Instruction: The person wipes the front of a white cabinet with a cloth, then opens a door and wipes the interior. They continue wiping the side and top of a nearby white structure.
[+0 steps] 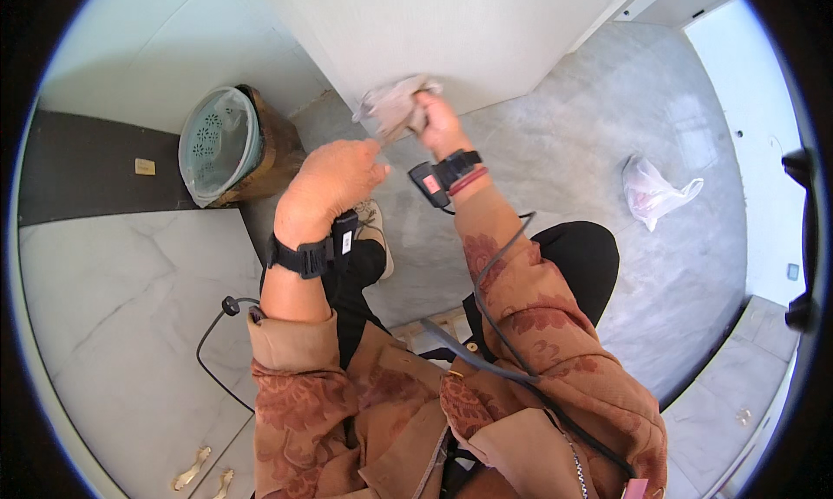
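Note:
A crumpled greyish-beige cloth is in my right hand, in front of the lower part of a white door or panel. Motion blurs the cloth's edges, and I cannot tell whether it presses on the panel. Just left of it hovers my left hand, back up, with the fingers curled inward. Its fingertips come close to the cloth's lower corner; whether they pinch it is not clear. Each wrist wears a black strap with a small box, and a dark cable runs along my right sleeve.
A light-green plastic basket with a clear liner stands beside a brown container at left. A knotted white plastic bag lies on the grey floor. Marble-pattern cabinet fronts with gold handles flank me at left.

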Tool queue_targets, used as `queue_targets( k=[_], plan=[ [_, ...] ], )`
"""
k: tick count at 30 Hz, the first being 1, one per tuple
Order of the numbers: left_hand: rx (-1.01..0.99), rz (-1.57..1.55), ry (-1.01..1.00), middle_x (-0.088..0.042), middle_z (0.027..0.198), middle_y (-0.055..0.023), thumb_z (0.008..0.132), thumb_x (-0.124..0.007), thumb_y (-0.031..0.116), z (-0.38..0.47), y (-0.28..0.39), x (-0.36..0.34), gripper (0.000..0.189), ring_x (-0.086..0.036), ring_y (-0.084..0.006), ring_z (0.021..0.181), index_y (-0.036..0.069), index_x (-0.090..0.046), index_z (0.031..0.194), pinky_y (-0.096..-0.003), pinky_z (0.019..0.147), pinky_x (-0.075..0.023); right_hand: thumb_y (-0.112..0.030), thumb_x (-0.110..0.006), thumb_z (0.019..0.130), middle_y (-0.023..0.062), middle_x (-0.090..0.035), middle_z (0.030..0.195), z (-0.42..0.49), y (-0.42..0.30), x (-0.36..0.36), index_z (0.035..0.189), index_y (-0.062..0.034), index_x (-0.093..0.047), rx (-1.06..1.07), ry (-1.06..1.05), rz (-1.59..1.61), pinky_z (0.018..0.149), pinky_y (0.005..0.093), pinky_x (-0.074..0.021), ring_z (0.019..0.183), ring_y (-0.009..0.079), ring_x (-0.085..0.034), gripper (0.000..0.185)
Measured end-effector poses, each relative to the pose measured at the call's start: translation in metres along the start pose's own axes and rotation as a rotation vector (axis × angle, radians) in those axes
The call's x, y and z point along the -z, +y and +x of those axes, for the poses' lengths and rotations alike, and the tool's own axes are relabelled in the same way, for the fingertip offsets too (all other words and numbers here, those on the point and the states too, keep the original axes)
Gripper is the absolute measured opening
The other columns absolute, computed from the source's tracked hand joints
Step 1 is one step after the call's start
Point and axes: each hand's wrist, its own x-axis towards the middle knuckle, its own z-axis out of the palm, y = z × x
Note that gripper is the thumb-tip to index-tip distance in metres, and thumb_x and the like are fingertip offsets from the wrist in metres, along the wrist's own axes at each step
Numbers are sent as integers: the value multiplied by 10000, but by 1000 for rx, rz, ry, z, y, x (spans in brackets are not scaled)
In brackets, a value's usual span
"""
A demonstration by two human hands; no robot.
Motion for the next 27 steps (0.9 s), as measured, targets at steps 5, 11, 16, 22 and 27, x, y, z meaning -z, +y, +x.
queue_targets(
  k=[5,11,16,22,27],
  plan=[
    [30,-8,45,-679,980,-218,905,-587,331,-6,-15,6,342,-628,-417,955,18,-660,1022,-488,812,-508,31,-578,826,81,-655,1094,-18,-69,22,1151,1,-608,475,290,-144,899,377,-515,1015,238,-631,327],
    [29,10,48,-642,869,-226,893,-584,310,-7,-17,1,319,-602,-437,863,-6,-612,865,-518,735,-476,86,-563,793,88,-640,1013,6,-67,52,1087,-2,-606,524,610,-248,790,356,-521,907,232,-635,310],
    [-13,-38,77,-641,861,-234,880,-579,298,-6,-20,-2,320,-609,-439,851,-18,-624,851,-512,730,-484,79,-565,811,112,-635,983,35,-22,-10,1040,10,-601,351,534,-343,758,380,-519,869,255,-626,242],
    [-48,-71,69,-649,852,-250,853,-584,282,-12,-19,-1,314,-620,-444,844,-20,-668,854,-500,731,-500,81,-572,812,101,-643,979,-22,-17,-87,1013,6,-606,254,225,-220,766,393,-548,878,240,-644,217],
    [-37,-85,69,-662,846,-241,833,-591,264,-16,-17,1,290,-638,-429,829,-8,-692,837,-486,729,-516,56,-599,816,67,-644,1012,-82,-47,-166,1089,-3,-617,692,-21,-598,814,349,-528,939,217,-640,280]
  ],
)
